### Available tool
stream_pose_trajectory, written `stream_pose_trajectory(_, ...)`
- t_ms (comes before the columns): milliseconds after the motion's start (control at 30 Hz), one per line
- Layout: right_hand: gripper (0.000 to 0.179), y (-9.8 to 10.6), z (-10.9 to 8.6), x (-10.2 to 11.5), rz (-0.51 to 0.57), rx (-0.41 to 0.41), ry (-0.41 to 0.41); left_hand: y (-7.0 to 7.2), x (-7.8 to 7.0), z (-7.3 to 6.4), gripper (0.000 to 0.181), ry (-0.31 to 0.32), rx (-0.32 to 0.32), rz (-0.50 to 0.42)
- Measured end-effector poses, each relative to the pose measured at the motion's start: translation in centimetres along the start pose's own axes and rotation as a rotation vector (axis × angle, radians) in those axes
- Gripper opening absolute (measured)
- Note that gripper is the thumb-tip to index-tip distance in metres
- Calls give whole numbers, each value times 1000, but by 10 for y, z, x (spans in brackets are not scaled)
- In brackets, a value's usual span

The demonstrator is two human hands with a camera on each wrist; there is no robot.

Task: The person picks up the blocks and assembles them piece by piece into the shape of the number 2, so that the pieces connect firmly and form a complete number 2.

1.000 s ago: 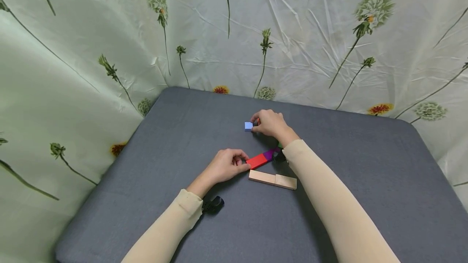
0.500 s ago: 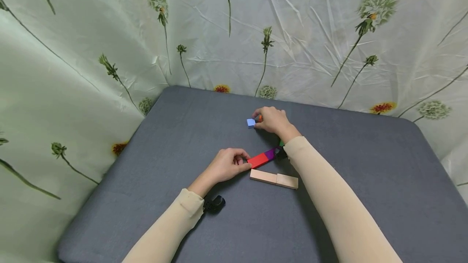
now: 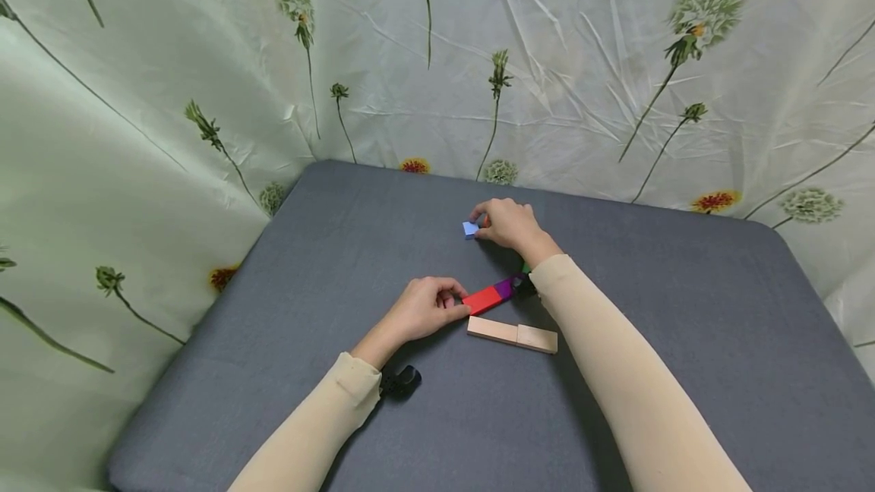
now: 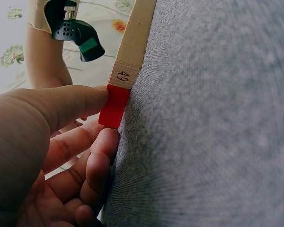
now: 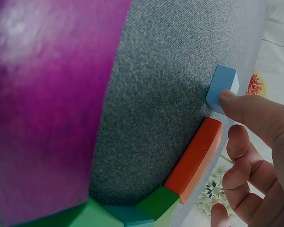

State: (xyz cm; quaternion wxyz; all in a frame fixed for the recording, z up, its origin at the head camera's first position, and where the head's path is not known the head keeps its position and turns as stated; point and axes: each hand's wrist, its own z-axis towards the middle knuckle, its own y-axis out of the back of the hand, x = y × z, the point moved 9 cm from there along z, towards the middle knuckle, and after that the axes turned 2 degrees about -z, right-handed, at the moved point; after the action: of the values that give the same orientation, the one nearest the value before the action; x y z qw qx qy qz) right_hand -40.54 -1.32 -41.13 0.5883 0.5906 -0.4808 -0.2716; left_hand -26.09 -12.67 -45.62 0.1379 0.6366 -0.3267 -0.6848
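My left hand [image 3: 420,310] pinches the near end of a red block [image 3: 482,300], which lies flat on the grey surface; in the left wrist view the thumb and fingers are at its end face [image 4: 114,108]. My right hand [image 3: 509,225] reaches further out and pinches a small blue block [image 3: 470,229]. The right wrist view shows the thumb on that blue block [image 5: 222,85], with the opposite fingertip hidden behind it. Just beside it lies an orange block [image 5: 195,158], its end close to the blue one. A purple block [image 3: 503,289] adjoins the red one.
Two plain wooden blocks [image 3: 511,334] lie end to end nearest the body, one numbered 49 [image 4: 123,74]. Green [image 5: 160,204] and teal [image 5: 130,215] blocks continue the curved row between purple and orange. Flowered cloth [image 3: 410,59] hangs behind the grey padded surface [image 3: 328,249].
The blue block has shifted slightly away and to the right in my right hand's pinch, turning a little closer to the orange block. My left hand stays at the red block.
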Motion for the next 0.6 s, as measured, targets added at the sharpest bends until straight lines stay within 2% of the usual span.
stream_pose_trajectory(600,36,1,4,-4,-1,0,-38,1,-1,-1,16,-17,0,-5)
